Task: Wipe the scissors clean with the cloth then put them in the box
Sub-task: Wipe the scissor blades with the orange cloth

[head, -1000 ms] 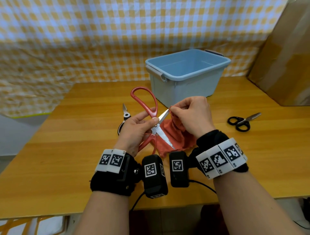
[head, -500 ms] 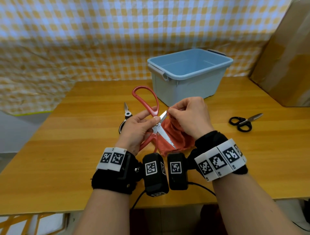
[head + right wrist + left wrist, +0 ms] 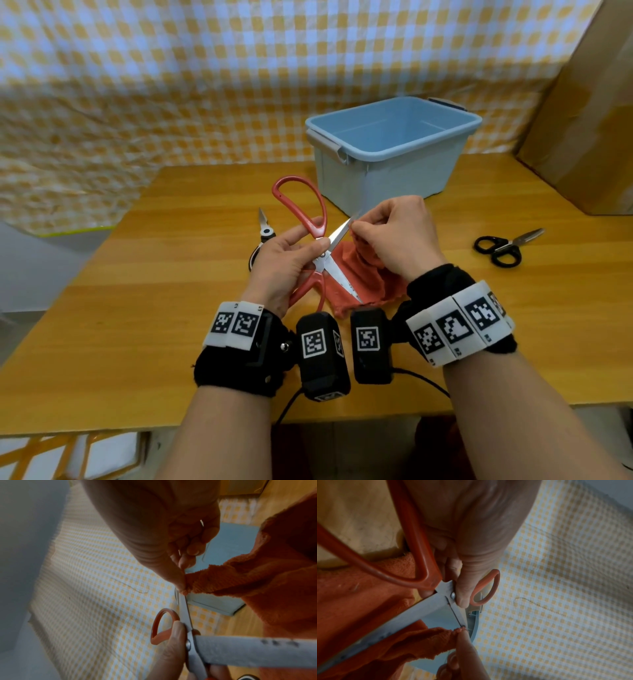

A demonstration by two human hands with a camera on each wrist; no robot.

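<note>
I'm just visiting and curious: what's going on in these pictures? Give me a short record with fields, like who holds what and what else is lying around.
Left hand: grips the red-handled scissors near the pivot, blades spread open
Right hand: pinches the orange cloth over the tip of the upper blade
Blue box: open, behind the hands, no scissors visible inside
Black scissors: on the table, to the right
Third pair: partly hidden behind the left hand
Stage: wiping, nothing boxed yet

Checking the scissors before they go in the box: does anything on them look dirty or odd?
Yes. The red-handled scissors are held wide open, and the lower blade carries dark specks along its edge. The right hand pinches the cloth on the other blade's tip.
</note>
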